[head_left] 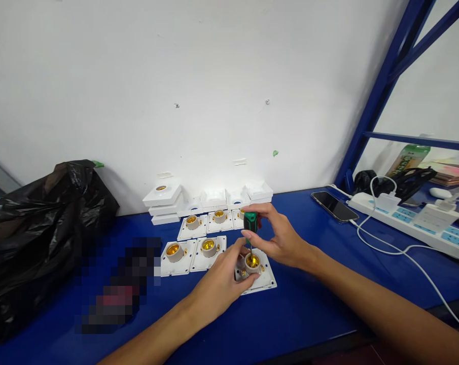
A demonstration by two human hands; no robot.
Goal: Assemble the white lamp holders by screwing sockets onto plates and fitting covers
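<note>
My right hand (269,230) is closed around the green and black handle of a screwdriver (250,221). The screwdriver stands upright, its shaft reaching down into the brass-lined cup of a lamp holder (253,263) on a square white plate (265,279). Fingers and thumb of my left hand (225,274) grip this lamp holder from its left side. The tip of the screwdriver is hidden inside the cup. Left of my hands, two more plates with lamp holders (209,247) lie on the blue table, and behind them runs a row of three similar ones (219,217).
White square covers (164,197) are stacked by the wall, with more covers (214,196) beside them. A black plastic bag (50,218) fills the left side. On the right lie a phone (334,206), a power strip (412,218) and white cables (412,258). A blue frame (377,101) rises behind.
</note>
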